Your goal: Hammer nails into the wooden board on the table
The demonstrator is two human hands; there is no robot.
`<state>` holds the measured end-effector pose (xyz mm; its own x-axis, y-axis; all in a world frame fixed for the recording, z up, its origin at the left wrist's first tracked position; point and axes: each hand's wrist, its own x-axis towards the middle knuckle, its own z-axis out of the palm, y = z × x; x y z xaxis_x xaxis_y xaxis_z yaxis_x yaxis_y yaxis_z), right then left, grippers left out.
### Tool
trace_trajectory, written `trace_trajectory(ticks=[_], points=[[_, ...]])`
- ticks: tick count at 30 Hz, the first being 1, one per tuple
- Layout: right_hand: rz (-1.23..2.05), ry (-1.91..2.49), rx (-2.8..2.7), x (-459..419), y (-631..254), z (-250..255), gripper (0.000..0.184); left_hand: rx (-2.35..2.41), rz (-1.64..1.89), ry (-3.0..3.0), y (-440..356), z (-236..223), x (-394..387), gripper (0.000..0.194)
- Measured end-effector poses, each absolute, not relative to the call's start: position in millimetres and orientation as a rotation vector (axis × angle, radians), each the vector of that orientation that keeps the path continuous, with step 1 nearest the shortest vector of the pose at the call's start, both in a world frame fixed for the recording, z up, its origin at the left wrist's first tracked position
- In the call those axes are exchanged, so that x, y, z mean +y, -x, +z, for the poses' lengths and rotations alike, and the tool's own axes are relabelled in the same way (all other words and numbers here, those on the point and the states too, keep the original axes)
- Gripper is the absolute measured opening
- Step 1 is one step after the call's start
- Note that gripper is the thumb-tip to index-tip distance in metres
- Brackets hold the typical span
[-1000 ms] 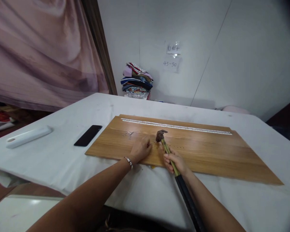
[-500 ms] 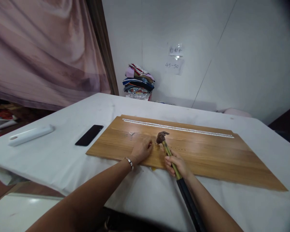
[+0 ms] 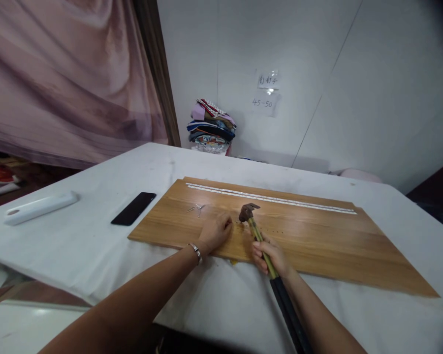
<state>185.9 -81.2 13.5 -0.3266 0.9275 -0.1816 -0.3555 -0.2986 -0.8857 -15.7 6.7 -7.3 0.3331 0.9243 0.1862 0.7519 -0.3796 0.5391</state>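
My right hand point(image 3: 268, 254) is wrapped round the handle of a claw hammer point(image 3: 256, 228), below its rusty head. The head is just above the wooden board point(image 3: 332, 241), close to the fingers of my left hand point(image 3: 217, 231). My left hand rests on the board with its fingers curled in; whatever they hold, if anything, is hidden. Several small dark dots point(image 3: 276, 232) run in a row to the right of the hammer. Left of my left hand lies a little pile of loose nails point(image 3: 198, 208).
Two white measuring strips point(image 3: 273, 197) lie along the board's far side. A black phone point(image 3: 133, 208) and a white, long-handled object point(image 3: 40, 207) are on the white-covered table point(image 3: 96, 182) at left. Folded clothes point(image 3: 211, 127) are stacked by the wall.
The view has shifted slightly. Both hands and the hammer keep nearly the same places over the board.
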Motion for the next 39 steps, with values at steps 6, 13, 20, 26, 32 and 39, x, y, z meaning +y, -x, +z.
trace_trajectory(ticks=[6, 13, 20, 26, 32, 39], points=[[1.791, 0.931, -0.969, -80.8, -183.5, 13.4, 0.050, 1.469, 0.654, -2.234, 15.5, -2.8, 5.8, 0.014], [1.778, 0.947, -0.958, -80.1, -186.0, 8.0, 0.049, 1.442, 0.656, -2.285, 15.8, -11.2, 12.3, 0.016], [1.755, 0.958, -0.965, -84.7, -187.6, 11.7, 0.049, 1.458, 0.610, -2.305, 12.8, -5.6, 8.9, 0.016], [1.787, 0.937, -0.978, -82.8, -187.4, 10.8, 0.045, 1.455, 0.609, -2.295, 11.0, 4.8, 2.4, 0.015], [1.767, 0.948, -1.017, -83.6, -187.3, 12.0, 0.046, 1.482, 0.584, -2.299, 9.7, 10.1, -0.9, 0.016], [1.737, 0.953, -1.038, -84.6, -184.7, 17.0, 0.048, 1.480, 0.568, -2.276, 10.1, 12.1, -1.2, 0.017]])
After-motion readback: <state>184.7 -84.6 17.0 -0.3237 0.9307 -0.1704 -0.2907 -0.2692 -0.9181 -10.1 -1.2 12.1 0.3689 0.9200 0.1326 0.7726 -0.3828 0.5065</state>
